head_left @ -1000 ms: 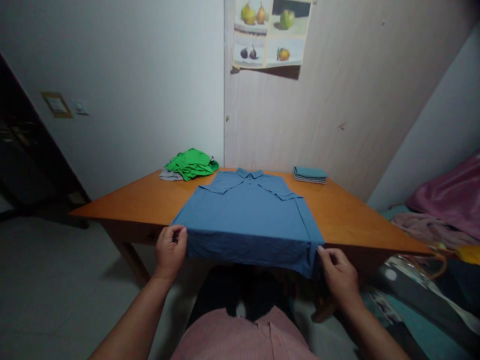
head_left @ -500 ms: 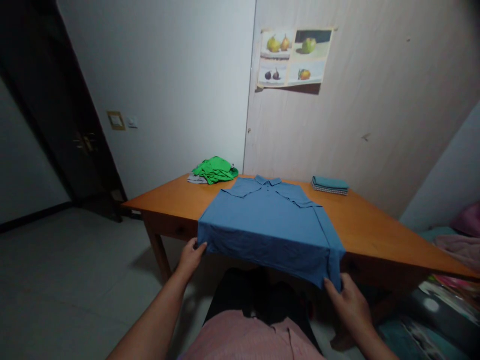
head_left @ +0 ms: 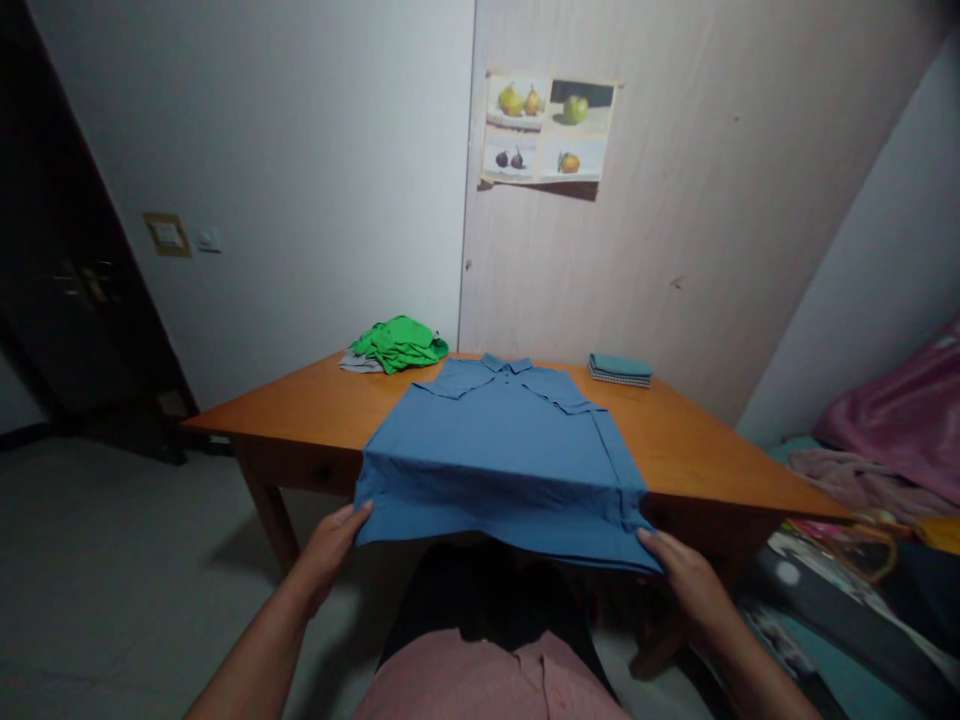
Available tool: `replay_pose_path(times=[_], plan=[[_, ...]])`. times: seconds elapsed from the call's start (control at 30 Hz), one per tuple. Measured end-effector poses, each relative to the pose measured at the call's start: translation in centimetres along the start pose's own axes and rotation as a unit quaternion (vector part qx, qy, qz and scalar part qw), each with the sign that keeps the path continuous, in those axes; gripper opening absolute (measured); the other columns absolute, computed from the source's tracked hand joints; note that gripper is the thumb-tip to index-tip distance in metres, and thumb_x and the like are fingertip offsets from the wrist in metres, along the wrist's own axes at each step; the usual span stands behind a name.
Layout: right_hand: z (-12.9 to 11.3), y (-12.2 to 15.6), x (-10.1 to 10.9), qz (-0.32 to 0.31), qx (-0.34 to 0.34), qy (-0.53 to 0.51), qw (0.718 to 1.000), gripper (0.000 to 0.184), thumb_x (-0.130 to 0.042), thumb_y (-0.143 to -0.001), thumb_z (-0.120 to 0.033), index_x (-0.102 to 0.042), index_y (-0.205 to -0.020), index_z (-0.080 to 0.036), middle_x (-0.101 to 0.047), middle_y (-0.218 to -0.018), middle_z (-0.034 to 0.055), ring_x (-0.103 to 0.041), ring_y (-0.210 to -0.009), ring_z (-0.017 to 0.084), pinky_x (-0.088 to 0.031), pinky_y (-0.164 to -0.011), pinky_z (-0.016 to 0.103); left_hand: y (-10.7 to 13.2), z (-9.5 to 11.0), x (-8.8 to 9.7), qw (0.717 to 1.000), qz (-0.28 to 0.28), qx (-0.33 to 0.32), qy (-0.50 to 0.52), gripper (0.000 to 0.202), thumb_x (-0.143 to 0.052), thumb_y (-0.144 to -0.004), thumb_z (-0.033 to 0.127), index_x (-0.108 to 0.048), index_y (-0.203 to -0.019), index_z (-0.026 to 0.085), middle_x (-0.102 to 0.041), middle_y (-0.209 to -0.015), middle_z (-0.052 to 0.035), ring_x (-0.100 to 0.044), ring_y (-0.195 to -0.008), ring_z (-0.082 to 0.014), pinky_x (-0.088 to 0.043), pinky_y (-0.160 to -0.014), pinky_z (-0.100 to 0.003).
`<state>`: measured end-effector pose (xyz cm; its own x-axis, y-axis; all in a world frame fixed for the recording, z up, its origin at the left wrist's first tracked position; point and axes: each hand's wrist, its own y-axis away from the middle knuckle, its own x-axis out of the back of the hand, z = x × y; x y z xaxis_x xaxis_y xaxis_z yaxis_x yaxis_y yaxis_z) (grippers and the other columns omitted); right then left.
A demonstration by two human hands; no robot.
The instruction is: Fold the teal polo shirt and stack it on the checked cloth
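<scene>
A blue polo shirt (head_left: 495, 430) lies spread on the wooden table (head_left: 697, 450), its collar toward the wall and its sleeves folded inward. Its lower part hangs over the front edge toward me. My left hand (head_left: 334, 540) grips the left side of the shirt near the hem, thumb on top. On the opposite side my right hand (head_left: 679, 570) pinches the right edge near the hem, with its fingers partly hidden. Between the two hands the hem is stretched out, slightly wavy.
A crumpled green garment (head_left: 401, 343) lies on a grey cloth at the table's back left. Folded cloths (head_left: 620, 370) are stacked at the back right. Beyond the table's right end are a pink cloth (head_left: 892, 400) and other piled things. A fruit print (head_left: 547, 130) hangs on the wall.
The hanging hem has flared toward me and spread out, with both hands still holding it. My view has turned slightly right, so the table appears farther left.
</scene>
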<state>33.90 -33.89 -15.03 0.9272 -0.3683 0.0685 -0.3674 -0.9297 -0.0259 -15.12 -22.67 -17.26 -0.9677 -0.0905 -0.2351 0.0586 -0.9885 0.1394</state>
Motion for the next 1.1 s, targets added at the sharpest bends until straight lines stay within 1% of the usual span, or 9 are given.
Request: replay_pose_path(times=[0.07, 0.13, 0.27, 0.37, 0.43, 0.63, 0.77, 0.9, 1.1], plan=[[-1.2, 0.0, 1.4, 0.038, -0.029, -0.086, 0.995, 0.035, -0.078, -0.071, -0.05, -0.076, -0.088, -0.019, -0.074, -0.083, 0.0026, -0.065, -0.075, 0.023, -0.054, -0.063, 0.031, 0.2, 0.8, 0.4, 1.0, -0.011, -0.004, 0.024, 0.028, -0.082, -0.074, 0.033, -0.076, -0.095, 0.015, -0.078, -0.098, -0.0101, -0.073, -0.091, -0.0264, -0.058, -0.084, -0.033], [-2.3, 0.2, 2.1, 0.032, -0.04, -0.149, 0.988, 0.033, -0.081, -0.07, -0.045, -0.075, -0.088, -0.019, -0.073, -0.085, 0.0032, -0.065, -0.074, 0.021, -0.053, -0.064, 0.03, 0.3, 1.9, 0.6, 0.998, -0.012, -0.014, 0.059, 0.025, -0.078, -0.078, 0.028, -0.075, -0.098, 0.013, -0.077, -0.099, -0.0104, -0.074, -0.087, -0.0234, -0.059, -0.082, -0.031], [-4.4, 1.7, 1.8, -0.069, -0.063, -0.133, 0.987, 0.03, -0.076, -0.078, -0.047, -0.073, -0.082, -0.017, -0.067, -0.075, 0.0028, -0.057, -0.064, 0.017, -0.049, -0.058, 0.027, 1.0, 4.6, -0.2, 0.991, 0.016, -0.026, 0.131, 0.013, -0.068, -0.085, 0.018, -0.073, -0.094, 0.01, -0.077, -0.089, -0.0099, -0.074, -0.073, -0.0198, -0.061, -0.075, -0.03], [-5.3, 3.0, 1.1, -0.135, -0.055, -0.101, 0.984, 0.034, -0.072, -0.082, -0.05, -0.069, -0.078, -0.017, -0.057, -0.065, -0.0007, -0.047, -0.056, 0.012, -0.041, -0.051, 0.023, 1.8, 6.5, -1.2, 0.986, 0.008, -0.011, 0.164, 0.018, -0.059, -0.09, 0.016, -0.072, -0.1, 0.008, -0.077, -0.081, -0.0105, -0.074, -0.066, -0.021, -0.063, -0.072, -0.033], [-5.4, 3.4, 1.1, -0.166, -0.05, -0.093, 0.98, 0.034, -0.073, -0.08, -0.05, -0.067, -0.079, -0.017, -0.055, -0.065, -0.0016, -0.045, -0.057, 0.011, -0.039, -0.051, 0.022, 2.2, 7.4, -1.6, 0.984, 0.01, -0.004, 0.178, 0.021, -0.056, -0.093, 0.017, -0.072, -0.101, 0.007, -0.076, -0.075, -0.0106, -0.073, -0.062, -0.0217, -0.063, -0.069, -0.034], [-5.1, 3.6, 2.2, -0.195, -0.073, -0.086, 0.974, 0.034, -0.078, -0.075, -0.047, -0.066, -0.087, -0.018, -0.055, -0.069, -0.002, -0.046, -0.058, 0.011, -0.04, -0.055, 0.023, 2.5, 8.1, -1.9, 0.981, 0.013, 0.011, 0.195, 0.024, -0.052, -0.095, 0.018, -0.073, -0.093, 0.006, -0.076, -0.073, -0.0126, -0.073, -0.059, -0.0227, -0.064, -0.067, -0.033], [-4.9, 3.4, 2.3, -0.191, -0.064, -0.09, 0.975, 0.034, -0.077, -0.075, -0.047, -0.068, -0.089, -0.018, -0.053, -0.069, -0.0025, -0.046, -0.06, 0.011, -0.041, -0.057, 0.024, 2.7, 8.3, -2.3, 0.98, 0.016, 0.006, 0.198, 0.023, -0.054, -0.094, 0.016, -0.072, -0.102, 0.006, -0.077, -0.079, -0.0123, -0.075, -0.067, -0.0239, -0.064, -0.073, -0.035], [-5.0, 3.3, 2.1, -0.195, -0.064, -0.084, 0.975, 0.034, -0.079, -0.073, -0.046, -0.067, -0.088, -0.018, -0.053, -0.07, -0.0021, -0.045, -0.06, 0.011, -0.041, -0.056, 0.024, 2.8, 8.5, -2.6, 0.978, -0.007, 0.013, 0.21, 0.027, -0.055, -0.093, 0.013, -0.07, -0.114, 0.006, -0.078, -0.092, -0.0144, -0.076, -0.08, -0.0269, -0.062, -0.083, -0.039], [-6.5, 3.7, 1.9, -0.187, -0.051, -0.083, 0.978, 0.032, -0.079, -0.074, -0.044, -0.066, -0.09, -0.02, -0.054, -0.076, -0.002, -0.047, -0.066, 0.012, -0.045, -0.06, 0.025, 3.0, 9.1, -2.8, 0.977, -0.003, 0.002, 0.213, 0.026, -0.055, -0.094, 0.013, -0.071, -0.113, 0.005, -0.077, -0.096, -0.0156, -0.076, -0.083, -0.0281, -0.062, -0.084, -0.04]])
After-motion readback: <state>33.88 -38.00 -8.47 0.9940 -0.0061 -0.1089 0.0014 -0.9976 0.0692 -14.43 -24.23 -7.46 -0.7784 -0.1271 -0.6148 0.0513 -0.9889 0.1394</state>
